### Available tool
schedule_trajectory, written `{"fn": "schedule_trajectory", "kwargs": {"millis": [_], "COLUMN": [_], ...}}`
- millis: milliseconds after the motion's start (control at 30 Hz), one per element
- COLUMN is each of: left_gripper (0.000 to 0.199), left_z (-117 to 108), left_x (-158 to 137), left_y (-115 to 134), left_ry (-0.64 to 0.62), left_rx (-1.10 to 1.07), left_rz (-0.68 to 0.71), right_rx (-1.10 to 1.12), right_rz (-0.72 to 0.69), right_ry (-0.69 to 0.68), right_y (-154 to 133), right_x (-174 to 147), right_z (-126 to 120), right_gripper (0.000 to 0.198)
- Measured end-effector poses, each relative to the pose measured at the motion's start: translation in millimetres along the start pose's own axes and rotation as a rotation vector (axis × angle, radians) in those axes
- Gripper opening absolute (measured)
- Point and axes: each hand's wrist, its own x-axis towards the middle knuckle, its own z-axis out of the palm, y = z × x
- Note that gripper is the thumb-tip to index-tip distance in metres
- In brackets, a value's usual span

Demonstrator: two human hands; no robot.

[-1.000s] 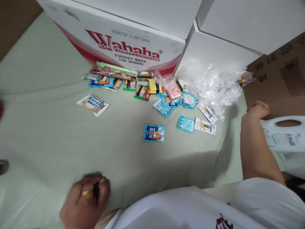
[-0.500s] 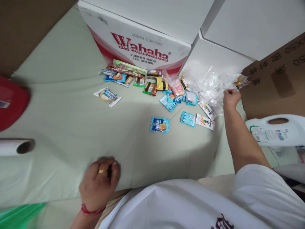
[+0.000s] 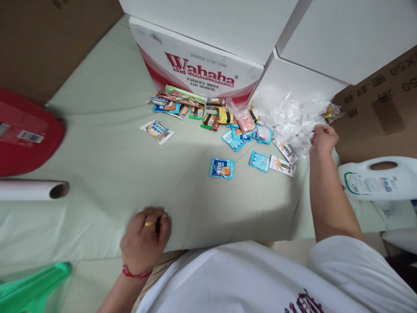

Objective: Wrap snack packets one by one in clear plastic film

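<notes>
My right hand (image 3: 324, 139) is at the right edge of a heap of clear plastic bags (image 3: 288, 113), its fingers pinched on the thin film. My left hand (image 3: 145, 239) rests in a loose fist by the near edge of the cloth-covered table (image 3: 182, 187); nothing shows in it. Left of the bags lies a row of wrapped snacks (image 3: 224, 116). Nearer to me are a blue snack packet (image 3: 222, 168), a light-blue packet (image 3: 259, 161) and a white stick-snack packet (image 3: 282, 166). A cream-coloured wrapped snack (image 3: 158, 131) lies apart on the left.
A Wahaha water carton (image 3: 202, 65) and white boxes (image 3: 322, 34) stand at the back. On the right are a brown carton (image 3: 368, 126) and a white jug (image 3: 379, 178). A red object (image 3: 29, 134), a white roll (image 3: 29, 190) and a green stool-like item (image 3: 35, 284) are left.
The view has shifted, so most things sit further right in it. My right hand stays by the plastic bags, its fingers now turned more toward the heap. My left fist rests as before.
</notes>
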Motion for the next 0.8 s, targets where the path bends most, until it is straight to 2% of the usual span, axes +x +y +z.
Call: {"fn": "schedule_trajectory", "kwargs": {"millis": [67,133,200,267,367,433,500,533,600,633,700,800], "left_gripper": [0.005,0.007,0.008,0.012,0.023,0.044,0.078,0.088,0.082,0.071,0.052,0.047], "left_z": [-2,-5,-9,-8,3,17,30,35,39,39,38,36], "left_x": [0,1,4,11,25,35,46,51,59,62,64,62], "left_y": [-1,0,5,17,53,83,109,120,132,134,131,118], "left_ry": [0.004,-0.01,-0.049,-0.127,-0.299,-0.376,-0.417,-0.439,-0.517,-0.545,-0.567,-0.519], "left_rx": [-0.052,-0.142,-0.248,-0.411,-0.867,-1.211,-1.4,-1.462,-1.556,-1.572,-1.573,-1.501], "left_rz": [-0.024,-0.091,-0.214,-0.366,-0.599,-0.723,-0.78,-0.789,-0.769,-0.791,-0.883,-0.994], "right_rx": [0.054,0.141,0.348,0.412,0.299,0.136,-0.049,-0.119,-0.162,-0.142,-0.068,0.001], "right_rz": [-0.002,-0.001,0.013,0.091,0.13,0.068,-0.055,-0.118,-0.175,-0.147,0.01,0.319], "right_ry": [0.012,-0.048,-0.223,-0.367,-0.502,-0.579,-0.695,-0.773,-0.915,-0.948,-0.913,-0.815], "right_y": [-13,-25,-29,-24,-10,-4,-6,-9,-15,-17,-16,-5], "right_x": [-26,-64,-110,-160,-227,-262,-287,-296,-307,-310,-315,-321], "right_z": [-17,-36,-51,-59,-60,-57,-53,-52,-50,-50,-50,-52], "right_gripper": [0.027,0.019,0.021,0.034,0.033,0.024,0.015,0.013,0.013,0.014,0.018,0.03]}}
